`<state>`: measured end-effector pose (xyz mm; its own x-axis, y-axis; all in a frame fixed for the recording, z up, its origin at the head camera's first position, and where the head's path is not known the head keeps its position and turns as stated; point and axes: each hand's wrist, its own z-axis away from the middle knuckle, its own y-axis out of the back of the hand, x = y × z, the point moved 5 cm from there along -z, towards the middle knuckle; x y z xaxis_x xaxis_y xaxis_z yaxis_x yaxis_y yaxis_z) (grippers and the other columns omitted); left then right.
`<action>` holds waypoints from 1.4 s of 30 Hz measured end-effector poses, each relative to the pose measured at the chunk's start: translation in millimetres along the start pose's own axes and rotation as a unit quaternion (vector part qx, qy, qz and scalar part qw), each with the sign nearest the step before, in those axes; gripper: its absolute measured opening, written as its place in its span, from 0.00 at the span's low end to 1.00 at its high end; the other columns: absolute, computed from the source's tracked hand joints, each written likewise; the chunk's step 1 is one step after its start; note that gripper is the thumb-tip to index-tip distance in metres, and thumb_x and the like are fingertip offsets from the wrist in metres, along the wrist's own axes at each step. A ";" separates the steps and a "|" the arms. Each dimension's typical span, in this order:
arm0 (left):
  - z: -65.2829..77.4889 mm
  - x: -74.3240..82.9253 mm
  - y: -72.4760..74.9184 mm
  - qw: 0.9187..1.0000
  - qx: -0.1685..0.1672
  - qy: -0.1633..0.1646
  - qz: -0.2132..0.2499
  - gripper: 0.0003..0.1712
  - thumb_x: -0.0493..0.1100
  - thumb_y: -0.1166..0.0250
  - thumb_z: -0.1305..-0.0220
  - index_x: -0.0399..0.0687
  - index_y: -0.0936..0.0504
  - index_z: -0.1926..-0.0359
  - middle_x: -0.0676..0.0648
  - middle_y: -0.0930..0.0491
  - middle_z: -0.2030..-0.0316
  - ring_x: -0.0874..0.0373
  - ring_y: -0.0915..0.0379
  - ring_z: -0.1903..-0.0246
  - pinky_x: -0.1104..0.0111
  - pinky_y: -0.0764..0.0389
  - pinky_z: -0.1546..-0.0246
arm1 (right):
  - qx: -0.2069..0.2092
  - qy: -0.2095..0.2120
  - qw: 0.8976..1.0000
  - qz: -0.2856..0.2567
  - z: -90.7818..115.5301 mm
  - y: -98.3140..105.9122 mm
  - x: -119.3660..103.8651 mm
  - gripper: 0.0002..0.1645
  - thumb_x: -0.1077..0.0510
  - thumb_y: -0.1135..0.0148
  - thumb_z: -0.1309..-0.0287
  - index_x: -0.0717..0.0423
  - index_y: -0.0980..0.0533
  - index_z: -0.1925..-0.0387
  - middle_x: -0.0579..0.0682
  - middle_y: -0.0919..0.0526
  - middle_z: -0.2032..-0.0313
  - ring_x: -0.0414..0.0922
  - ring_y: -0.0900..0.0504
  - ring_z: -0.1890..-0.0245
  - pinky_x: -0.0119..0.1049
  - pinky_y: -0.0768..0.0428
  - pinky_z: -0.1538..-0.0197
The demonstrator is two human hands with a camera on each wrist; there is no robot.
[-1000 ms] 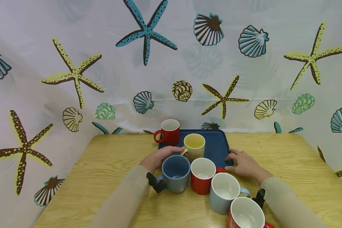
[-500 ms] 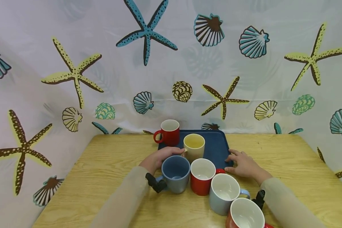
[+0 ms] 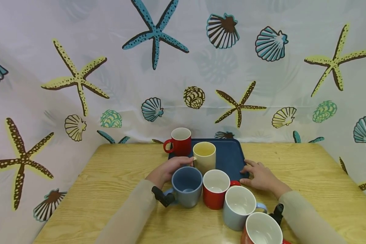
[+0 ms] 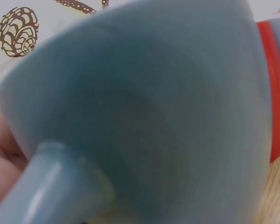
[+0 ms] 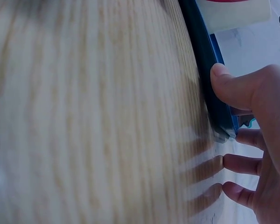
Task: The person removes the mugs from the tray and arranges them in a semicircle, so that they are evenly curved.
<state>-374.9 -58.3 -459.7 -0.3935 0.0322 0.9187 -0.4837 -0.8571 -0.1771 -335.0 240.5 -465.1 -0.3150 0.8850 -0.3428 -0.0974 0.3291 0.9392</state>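
Observation:
On the dark blue tray (image 3: 230, 154) stands a pale yellow mug (image 3: 205, 165), upright, left of the tray's middle. My left hand (image 3: 169, 169) pinches its handle from the left; the fingertips are partly hidden. A blue mug (image 3: 187, 196) stands just in front of that hand and fills most of the left wrist view. My right hand (image 3: 261, 176) holds the tray's near right corner. In the right wrist view the thumb (image 5: 235, 88) presses one edge of the tray and a finger touches near the corner. A red mug (image 3: 183, 146) stands at the tray's back left.
In front of the tray, a second red mug (image 3: 212, 200), a light blue mug (image 3: 235, 217) and an orange-red mug (image 3: 246, 236) run in a close diagonal line toward the right forearm. A shell-patterned cloth (image 3: 170, 84) rises behind the wooden table (image 3: 119, 169).
The yellow mug has shifted slightly to the left on the tray together with my left hand. My right hand stays at the tray's corner.

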 end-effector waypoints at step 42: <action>79.6 5.1 53.1 0.992 0.089 -0.078 0.040 0.17 0.53 0.43 0.34 0.43 0.26 0.68 0.39 0.24 0.60 0.45 0.24 0.56 0.55 0.28 0.48 | 0.024 0.019 0.999 0.012 2.8 -1.0 -1.8 0.24 0.39 0.37 0.48 0.45 0.23 0.54 0.61 0.38 0.36 0.66 0.38 0.42 0.66 0.36 0.46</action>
<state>-340.4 -144.6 -436.4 -0.2926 -0.1075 0.9502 -0.3056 -0.9311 -0.1994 -331.7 239.5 -465.4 -0.3524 0.8800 -0.3185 -0.0441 0.3243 0.9449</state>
